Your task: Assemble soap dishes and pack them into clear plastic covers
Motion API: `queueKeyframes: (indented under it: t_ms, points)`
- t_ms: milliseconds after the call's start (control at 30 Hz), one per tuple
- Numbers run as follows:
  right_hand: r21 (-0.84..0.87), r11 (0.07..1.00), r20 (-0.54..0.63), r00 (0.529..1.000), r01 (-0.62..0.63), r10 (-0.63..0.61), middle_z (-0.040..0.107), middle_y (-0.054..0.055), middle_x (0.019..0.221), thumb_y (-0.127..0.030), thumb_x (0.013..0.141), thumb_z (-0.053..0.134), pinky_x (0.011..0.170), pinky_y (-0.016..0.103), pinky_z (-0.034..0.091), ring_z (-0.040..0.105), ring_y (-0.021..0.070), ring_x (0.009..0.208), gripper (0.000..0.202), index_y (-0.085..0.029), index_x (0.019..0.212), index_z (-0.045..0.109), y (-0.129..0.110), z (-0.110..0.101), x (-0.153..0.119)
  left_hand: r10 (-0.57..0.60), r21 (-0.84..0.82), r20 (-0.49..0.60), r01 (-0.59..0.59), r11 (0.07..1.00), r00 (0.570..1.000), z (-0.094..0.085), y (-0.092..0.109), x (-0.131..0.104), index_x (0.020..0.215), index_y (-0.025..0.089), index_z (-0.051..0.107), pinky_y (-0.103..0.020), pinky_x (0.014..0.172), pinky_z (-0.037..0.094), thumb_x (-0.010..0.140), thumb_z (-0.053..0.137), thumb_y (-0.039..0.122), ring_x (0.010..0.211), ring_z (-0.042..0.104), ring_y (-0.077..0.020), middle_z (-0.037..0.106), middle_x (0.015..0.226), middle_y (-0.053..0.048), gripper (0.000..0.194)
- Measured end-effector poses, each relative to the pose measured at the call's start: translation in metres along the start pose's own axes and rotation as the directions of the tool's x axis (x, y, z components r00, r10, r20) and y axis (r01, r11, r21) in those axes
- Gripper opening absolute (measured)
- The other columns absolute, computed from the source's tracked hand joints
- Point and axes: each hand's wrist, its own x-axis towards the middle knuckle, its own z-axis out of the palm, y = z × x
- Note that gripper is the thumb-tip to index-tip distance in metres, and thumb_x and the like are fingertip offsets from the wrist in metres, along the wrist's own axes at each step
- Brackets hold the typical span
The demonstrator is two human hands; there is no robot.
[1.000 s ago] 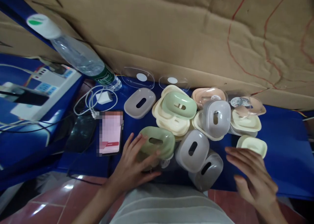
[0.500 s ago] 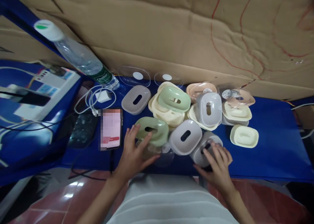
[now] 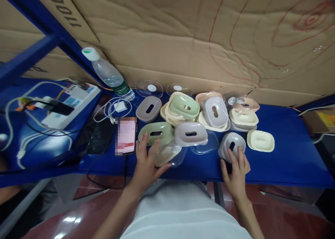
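Observation:
My left hand (image 3: 149, 158) has its fingers spread, their tips at the front of a green soap dish (image 3: 165, 129) with a slot in its base. Under that hand lie a pale dish (image 3: 163, 157) and a clear lid (image 3: 180, 158). My right hand (image 3: 237, 169) grips the near edge of a small grey soap dish (image 3: 230, 138), thumb at its left and fingers over its rim. Between the hands, another grey soap dish (image 3: 190, 134) sits beside a clear lid (image 3: 206, 143) lying on the blue table. A cream slotless piece (image 3: 261, 140) lies right of the held dish.
Stacked green (image 3: 184, 105), grey (image 3: 216, 111) and cream (image 3: 244, 117) dishes stand behind, with clear lids against the cardboard (image 3: 157, 40). To the left are a phone (image 3: 126, 136), a charger cable (image 3: 106, 113), a water bottle (image 3: 112, 76) and a power strip (image 3: 73, 108).
My right hand has moved the small grey dish rightward, apart from the other grey dish, and a clear lid now shows between them. My left hand stays by the green dish. The camera view has shifted.

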Motion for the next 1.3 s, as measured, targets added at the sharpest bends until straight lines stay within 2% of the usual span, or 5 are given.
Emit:
queueKeyframes:
  t_ms: [367,567,733,1033,1300]
  points:
    - [0.041,0.996,-0.299,0.95,-0.084,0.092,0.043,0.024,0.168,-0.04,0.103,0.061,0.114,0.068,0.042,0.045,0.0442,0.151,0.053,-0.023,0.152,0.055,-0.006,0.017,-0.002,0.107,0.003,-0.049,-0.107,0.994,0.993,0.002,-0.017,0.018,0.17,0.03,0.028,-0.062,0.129,0.036,0.099,0.073,0.04,0.166,0.021,-0.0425,0.011,0.18,-0.02,0.084]
    - [0.071,0.99,-0.239,0.966,0.119,-0.099,0.053,0.018,0.162,-0.034,0.104,0.061,0.115,0.057,0.041,0.051,0.0368,0.146,0.044,-0.025,0.147,0.059,-0.059,0.036,-0.028,0.117,0.063,-0.104,-0.111,0.992,0.988,-0.012,-0.024,-0.009,0.163,0.026,0.042,-0.053,0.126,0.043,0.106,0.062,0.039,0.162,0.034,-0.0367,0.028,0.175,-0.019,0.062]
    - [0.128,0.957,-0.209,0.95,0.26,-0.23,0.062,0.013,0.154,-0.026,0.105,0.059,0.114,0.051,0.043,0.056,0.0319,0.142,0.039,-0.026,0.144,0.062,-0.099,0.048,-0.04,0.035,0.206,-0.242,0.016,0.978,0.97,-0.038,-0.054,-0.036,0.155,0.021,0.052,-0.059,0.12,0.045,0.105,0.063,0.04,0.15,0.048,-0.0393,0.047,0.16,-0.023,0.055]
    - [0.113,0.953,-0.3,0.924,0.281,-0.237,0.068,0.014,0.144,-0.025,0.103,0.063,0.11,0.05,0.047,0.06,0.034,0.139,0.033,-0.023,0.136,0.067,-0.098,0.06,-0.036,-0.108,0.344,-0.278,0.204,0.917,0.955,-0.046,-0.106,-0.03,0.125,0.011,0.074,-0.061,0.112,0.049,0.109,0.049,0.039,0.14,0.054,-0.0429,0.056,0.146,-0.027,0.041]
    - [0.219,0.947,-0.202,0.961,0.234,-0.19,0.066,0.013,0.149,-0.022,0.104,0.06,0.114,0.053,0.044,0.057,0.0338,0.145,0.034,-0.024,0.137,0.065,-0.11,0.048,-0.029,-0.091,0.251,-0.306,0.172,0.953,0.948,-0.055,-0.064,-0.035,0.136,0.015,0.065,-0.056,0.113,0.05,0.109,0.051,0.035,0.136,0.057,-0.0372,0.058,0.144,-0.022,0.037]
